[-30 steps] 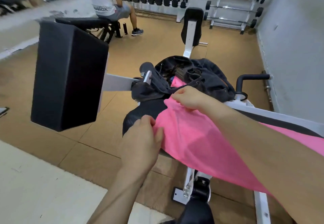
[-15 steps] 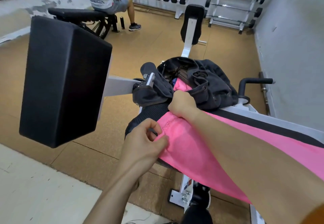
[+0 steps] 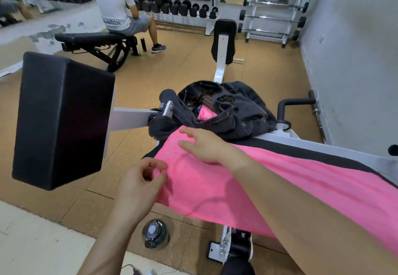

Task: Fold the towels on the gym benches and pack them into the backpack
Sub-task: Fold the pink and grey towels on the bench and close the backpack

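The pink towel is lying spread along the bench, draping over the bench's near edge and reaching the backpack at its far end; the right grip, which was clutching the towel's far corner half a second ago, is now lying open and flat on the cloth, fingers spread; the left grip is still pinching the near corner; the towel is probably being smoothed for its first fold, so packing is still waiting; a second pink cloth is already showing inside the backpack's mouth
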